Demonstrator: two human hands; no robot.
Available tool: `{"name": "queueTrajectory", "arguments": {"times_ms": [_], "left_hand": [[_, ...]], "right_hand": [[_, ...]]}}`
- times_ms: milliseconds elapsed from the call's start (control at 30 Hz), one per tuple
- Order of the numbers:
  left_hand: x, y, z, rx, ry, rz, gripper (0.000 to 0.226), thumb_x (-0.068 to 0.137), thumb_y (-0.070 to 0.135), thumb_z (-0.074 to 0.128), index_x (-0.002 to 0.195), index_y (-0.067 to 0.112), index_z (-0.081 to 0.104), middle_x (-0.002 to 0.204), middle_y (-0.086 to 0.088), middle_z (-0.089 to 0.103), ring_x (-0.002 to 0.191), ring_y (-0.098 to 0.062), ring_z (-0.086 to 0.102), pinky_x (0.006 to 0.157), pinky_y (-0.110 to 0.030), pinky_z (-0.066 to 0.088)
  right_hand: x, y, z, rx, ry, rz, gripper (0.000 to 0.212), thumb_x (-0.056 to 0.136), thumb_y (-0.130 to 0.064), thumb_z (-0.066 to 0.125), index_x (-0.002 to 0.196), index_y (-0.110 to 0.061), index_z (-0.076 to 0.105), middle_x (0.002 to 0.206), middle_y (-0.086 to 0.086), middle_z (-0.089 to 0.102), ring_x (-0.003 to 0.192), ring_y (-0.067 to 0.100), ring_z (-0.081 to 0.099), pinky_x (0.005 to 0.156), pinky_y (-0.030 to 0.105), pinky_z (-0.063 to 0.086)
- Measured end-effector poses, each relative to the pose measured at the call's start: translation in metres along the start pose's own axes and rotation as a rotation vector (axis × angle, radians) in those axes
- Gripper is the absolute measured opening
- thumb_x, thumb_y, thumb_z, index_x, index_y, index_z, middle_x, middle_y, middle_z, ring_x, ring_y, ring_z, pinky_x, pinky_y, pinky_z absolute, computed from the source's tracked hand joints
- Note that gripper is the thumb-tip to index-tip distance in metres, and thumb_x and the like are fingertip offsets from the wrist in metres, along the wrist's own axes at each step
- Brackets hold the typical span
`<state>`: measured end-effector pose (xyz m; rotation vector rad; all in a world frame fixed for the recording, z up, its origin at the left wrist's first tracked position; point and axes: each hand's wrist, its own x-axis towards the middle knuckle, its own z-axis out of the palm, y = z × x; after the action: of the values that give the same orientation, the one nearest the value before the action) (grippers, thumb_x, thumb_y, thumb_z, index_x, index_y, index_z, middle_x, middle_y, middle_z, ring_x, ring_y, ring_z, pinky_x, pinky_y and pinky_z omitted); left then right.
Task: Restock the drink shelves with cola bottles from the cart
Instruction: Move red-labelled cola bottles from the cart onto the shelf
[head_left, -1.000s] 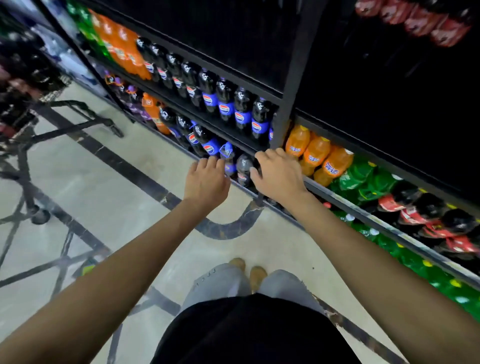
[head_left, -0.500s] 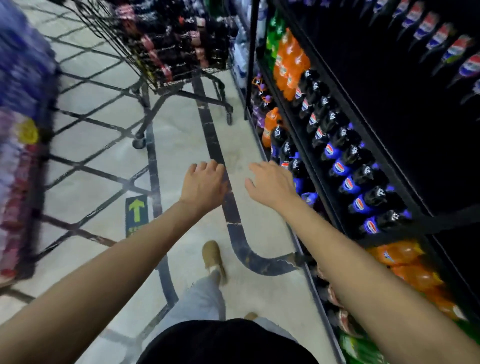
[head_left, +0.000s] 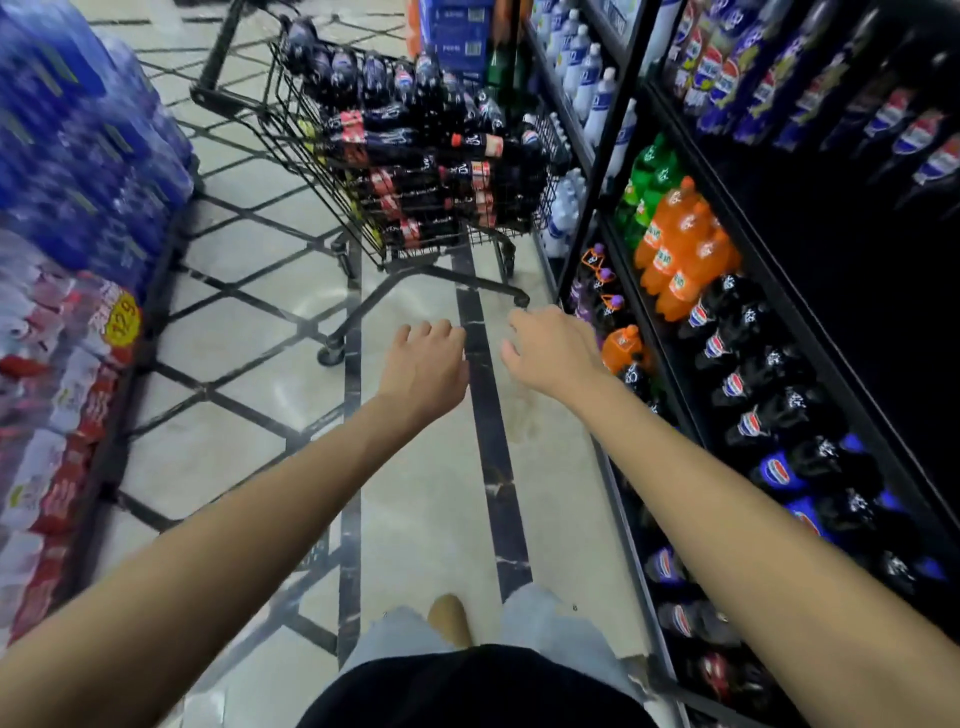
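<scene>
Reaching both arms out over the floor (head_left: 426, 519), I am holding my left hand (head_left: 423, 371) and right hand (head_left: 556, 353) empty, fingers loosely curled, with the cola bottles (head_left: 415, 171) piled in the cart (head_left: 322, 156) at twelve o'clock and the drink shelves (head_left: 810, 332) at three o'clock.

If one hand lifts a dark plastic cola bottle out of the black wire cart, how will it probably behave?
The dark plastic cola bottle looks full, so probably heavy for one hand. It lies sideways on a loose pile in the black wire cart, so neighbours may roll. Its smooth round body could slip.
</scene>
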<state>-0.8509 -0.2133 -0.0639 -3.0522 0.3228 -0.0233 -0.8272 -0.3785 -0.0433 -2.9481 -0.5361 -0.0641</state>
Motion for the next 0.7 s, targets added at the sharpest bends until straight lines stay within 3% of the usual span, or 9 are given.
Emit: {"name": "queueTrajectory", "arguments": {"times_ms": [167, 300, 400, 533, 700], "left_hand": [[0.085, -0.031, -0.007, -0.003, 0.0, -0.003, 0.033, 0.096, 0.03, 0.043, 0.122, 0.011, 0.052, 0.121, -0.007, 0.056, 0.113, -0.029, 0.051, 0.096, -0.038, 0.034], [0.16, -0.05, -0.006, 0.019, 0.018, -0.035, 0.032, 0.096, 0.03, 0.044, 0.121, 0.012, 0.052, 0.12, -0.006, 0.056, 0.111, -0.027, 0.052, 0.097, -0.038, 0.035], [0.217, -0.063, -0.007, 0.014, 0.002, -0.1, 0.028, 0.096, 0.028, 0.043, 0.116, 0.011, 0.053, 0.118, -0.007, 0.057, 0.11, -0.028, 0.052, 0.095, -0.038, 0.036], [0.284, -0.078, -0.007, 0.006, -0.014, -0.173, 0.027, 0.095, 0.028, 0.04, 0.113, 0.012, 0.052, 0.114, -0.006, 0.057, 0.108, -0.028, 0.053, 0.092, -0.037, 0.036], [0.346, -0.102, -0.001, -0.034, -0.014, -0.278, 0.029, 0.093, 0.029, 0.041, 0.112, 0.011, 0.054, 0.114, -0.009, 0.058, 0.107, -0.029, 0.054, 0.092, -0.04, 0.037]], "right_hand": [[0.094, 0.017, -0.005, -0.017, 0.042, -0.023, 0.029, 0.093, -0.031, 0.044, 0.107, -0.011, 0.058, 0.101, 0.007, 0.065, 0.101, 0.03, 0.059, 0.066, 0.032, 0.033], [0.175, 0.039, -0.003, 0.005, 0.03, -0.082, 0.017, 0.093, -0.029, 0.044, 0.085, -0.014, 0.046, 0.082, 0.001, 0.051, 0.092, 0.029, 0.058, 0.061, 0.031, 0.03], [0.239, 0.059, -0.003, -0.011, 0.036, -0.137, 0.021, 0.094, -0.03, 0.044, 0.093, -0.013, 0.055, 0.092, 0.004, 0.062, 0.095, 0.027, 0.058, 0.062, 0.031, 0.031], [0.318, 0.082, -0.006, -0.001, -0.001, -0.23, 0.018, 0.094, -0.03, 0.043, 0.09, -0.014, 0.052, 0.093, 0.005, 0.063, 0.094, 0.027, 0.057, 0.062, 0.031, 0.033], [0.401, 0.094, -0.002, -0.033, -0.019, -0.336, 0.026, 0.095, -0.03, 0.043, 0.104, -0.011, 0.058, 0.101, 0.007, 0.065, 0.1, 0.029, 0.059, 0.065, 0.033, 0.038]]}}
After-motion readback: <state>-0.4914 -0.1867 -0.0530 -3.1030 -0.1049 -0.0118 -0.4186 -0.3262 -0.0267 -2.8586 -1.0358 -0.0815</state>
